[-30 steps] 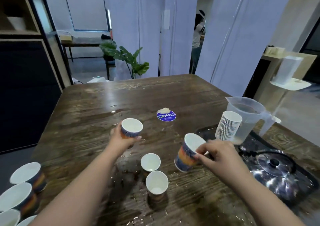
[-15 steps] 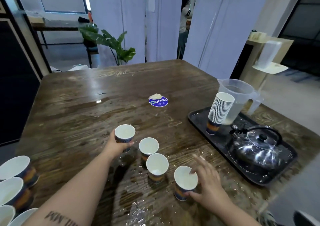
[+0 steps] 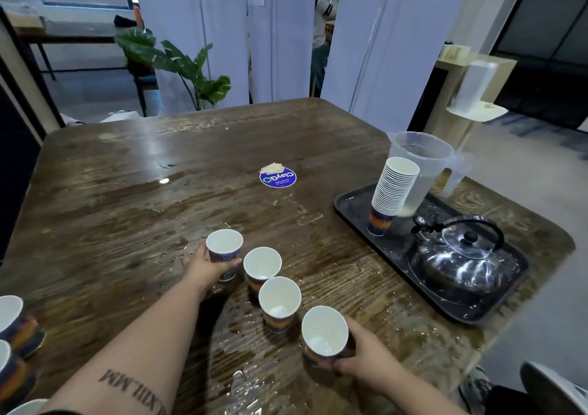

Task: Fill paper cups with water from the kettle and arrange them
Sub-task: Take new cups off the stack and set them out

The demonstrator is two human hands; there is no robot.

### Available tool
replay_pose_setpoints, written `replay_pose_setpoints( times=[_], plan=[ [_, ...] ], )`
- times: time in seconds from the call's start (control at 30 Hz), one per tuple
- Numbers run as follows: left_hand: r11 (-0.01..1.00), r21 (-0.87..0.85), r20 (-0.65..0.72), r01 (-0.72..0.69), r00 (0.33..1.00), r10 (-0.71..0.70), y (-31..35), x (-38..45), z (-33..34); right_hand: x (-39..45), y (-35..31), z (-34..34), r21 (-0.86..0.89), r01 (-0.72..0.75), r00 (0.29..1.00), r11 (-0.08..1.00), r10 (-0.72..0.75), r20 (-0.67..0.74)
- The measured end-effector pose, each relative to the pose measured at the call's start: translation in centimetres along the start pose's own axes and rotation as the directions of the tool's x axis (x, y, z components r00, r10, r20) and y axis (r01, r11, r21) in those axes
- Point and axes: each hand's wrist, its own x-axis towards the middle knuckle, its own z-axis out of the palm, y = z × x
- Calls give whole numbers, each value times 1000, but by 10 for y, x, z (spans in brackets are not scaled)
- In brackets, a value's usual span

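Observation:
Several patterned paper cups stand in a diagonal row on the wet wooden table (image 3: 111,217). My left hand (image 3: 206,266) grips the far-left cup (image 3: 224,247), which rests on the table. Two more cups (image 3: 262,263) (image 3: 280,300) stand beside it, untouched. My right hand (image 3: 366,355) holds the nearest cup (image 3: 324,332), also set down. A steel kettle (image 3: 458,252) with a black handle sits on a black tray (image 3: 471,311) to the right, beside a tall stack of cups (image 3: 393,188) and a clear plastic jug (image 3: 420,166).
More paper cups (image 3: 12,322) crowd the table's near-left edge. A round blue sticker (image 3: 277,177) lies mid-table. Spilled water spreads around the cup row. A leafy plant (image 3: 187,67), white pillars and a person stand beyond the far edge. The table's right edge is close to the tray.
Both hands came down and towards me. The left cup now stands at the row's far end. The right cup, tilted in the air before, now stands upright at the near end.

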Motion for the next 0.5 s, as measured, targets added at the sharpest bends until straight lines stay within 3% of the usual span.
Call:
replay_pose_setpoints(
  times=[0.07,0.2,0.5],
  plan=[
    [999,49,-7,5,1000,-4,-8,14,2,0,-1,2,14,1,999,1000,-2,34],
    [1000,-15,117,-12,993,13,13,-5,10,4,-5,4,11,8,995,1000,-9,98],
    [977,205,248,-61,969,8,8,9,7,16,3,7,-80,50,989,996,-38,145]
  ],
)
